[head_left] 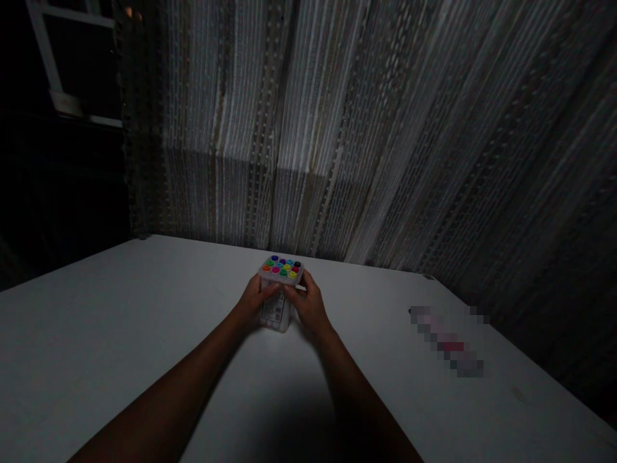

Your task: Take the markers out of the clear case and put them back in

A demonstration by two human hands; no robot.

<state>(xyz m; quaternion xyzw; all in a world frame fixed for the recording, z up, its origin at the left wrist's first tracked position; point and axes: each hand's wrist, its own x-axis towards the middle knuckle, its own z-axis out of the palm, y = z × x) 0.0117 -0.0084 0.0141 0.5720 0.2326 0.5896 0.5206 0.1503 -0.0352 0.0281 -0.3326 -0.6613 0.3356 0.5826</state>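
A clear plastic marker case [276, 311] stands upright on the white table, with several round, brightly coloured ends showing at its top. A printed label is on the side facing me. My left hand [251, 298] is wrapped round its left side, thumb across the front just under the top rim. On the opposite side, my right hand [311, 305] grips the case the same way, its thumb near the left one. The fingers behind the case are partly hidden.
The white table [144, 334] spreads out on both sides. To the right lies a blurred-out pinkish, long object [446, 342]. A striped curtain [299, 128] hangs along the table's far edge. A dark window frame [53, 58] is at the upper left. The room is dim.
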